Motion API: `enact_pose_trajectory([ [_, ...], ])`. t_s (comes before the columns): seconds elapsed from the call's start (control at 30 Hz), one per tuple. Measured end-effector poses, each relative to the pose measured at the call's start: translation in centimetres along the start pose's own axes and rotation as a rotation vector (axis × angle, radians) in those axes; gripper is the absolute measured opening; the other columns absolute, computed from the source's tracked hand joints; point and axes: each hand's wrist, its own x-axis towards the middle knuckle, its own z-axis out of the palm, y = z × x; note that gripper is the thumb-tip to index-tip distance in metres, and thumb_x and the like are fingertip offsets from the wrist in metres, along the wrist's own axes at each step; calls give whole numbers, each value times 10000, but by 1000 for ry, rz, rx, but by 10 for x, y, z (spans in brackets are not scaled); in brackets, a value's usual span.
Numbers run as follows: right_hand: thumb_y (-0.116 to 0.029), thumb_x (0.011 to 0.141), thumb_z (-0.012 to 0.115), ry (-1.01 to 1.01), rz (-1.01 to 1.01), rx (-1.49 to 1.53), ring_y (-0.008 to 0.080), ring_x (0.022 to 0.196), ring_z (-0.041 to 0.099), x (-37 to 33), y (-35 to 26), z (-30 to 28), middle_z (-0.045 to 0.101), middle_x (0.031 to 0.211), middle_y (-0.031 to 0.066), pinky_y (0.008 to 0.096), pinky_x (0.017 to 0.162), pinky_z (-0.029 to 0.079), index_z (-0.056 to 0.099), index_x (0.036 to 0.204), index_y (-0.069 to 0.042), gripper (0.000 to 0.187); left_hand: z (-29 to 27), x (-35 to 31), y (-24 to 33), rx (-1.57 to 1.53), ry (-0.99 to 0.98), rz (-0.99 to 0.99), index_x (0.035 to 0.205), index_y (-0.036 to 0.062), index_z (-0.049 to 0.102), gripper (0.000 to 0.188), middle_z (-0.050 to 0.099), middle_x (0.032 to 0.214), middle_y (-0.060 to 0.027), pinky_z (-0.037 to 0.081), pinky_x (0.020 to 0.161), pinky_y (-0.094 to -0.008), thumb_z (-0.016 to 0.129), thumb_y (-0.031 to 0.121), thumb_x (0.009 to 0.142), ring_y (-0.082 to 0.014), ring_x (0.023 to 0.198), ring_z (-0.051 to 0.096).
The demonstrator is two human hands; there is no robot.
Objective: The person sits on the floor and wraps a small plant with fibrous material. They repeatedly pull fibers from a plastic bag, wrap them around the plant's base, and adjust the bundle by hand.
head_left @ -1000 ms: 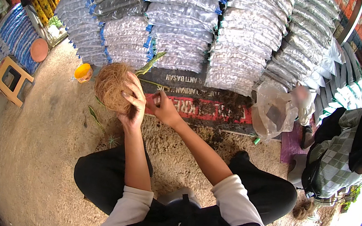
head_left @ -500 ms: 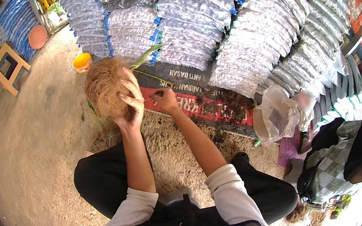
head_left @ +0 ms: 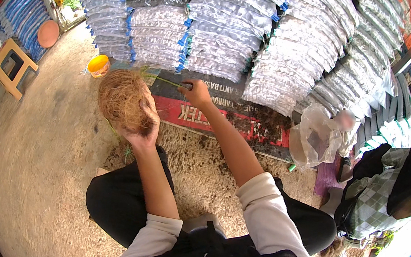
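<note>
My left hand [head_left: 148, 120] cups a shaggy ball of brown coconut fibre [head_left: 121, 98] from its right side and underneath. A green stem [head_left: 164, 79] sticks out from behind the ball toward the right. My right hand [head_left: 196, 92] is closed, its thumb and fingertips pinching the stem's far end. Part of the stem lies hidden behind the fibre. Below the ball, a small spiky plant [head_left: 127, 153] shows near my left knee.
A black and red printed sheet [head_left: 176, 114] with scattered dark soil [head_left: 264, 123] lies ahead. Behind it rise stacks of plastic-wrapped bundles [head_left: 223, 36]. A yellow tub [head_left: 98, 66] and tan stool [head_left: 1, 68] stand left. A clear plastic bag [head_left: 314, 138] and checked cloth [head_left: 383, 190] are right.
My right hand has moved up and away from the ball and now holds the stem. The ball has turned in my left hand, and the upright green leaf no longer shows.
</note>
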Motion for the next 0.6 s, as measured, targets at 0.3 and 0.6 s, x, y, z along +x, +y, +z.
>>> enact_pose_trajectory([
  [0.3, -468, 786, 602, -388, 122, -581, 367, 926, 597, -17, -21, -38, 605, 982, 259, 434, 804, 477, 53, 1410, -4, 952, -8, -6, 8, 109, 9, 33, 1318, 115, 366, 685, 367, 1346, -106, 500, 855, -471, 631, 434, 773, -296, 1220, 394],
  [0.6, -196, 849, 534, -310, -126, -352, 327, 855, 609, -60, 9, -106, 631, 914, 205, 415, 756, 456, 345, 1265, 32, 510, -7, 4, -25, 704, 416, 370, 1261, 75, 436, 638, 452, 1289, -104, 474, 898, -438, 575, 488, 794, -267, 1156, 470],
])
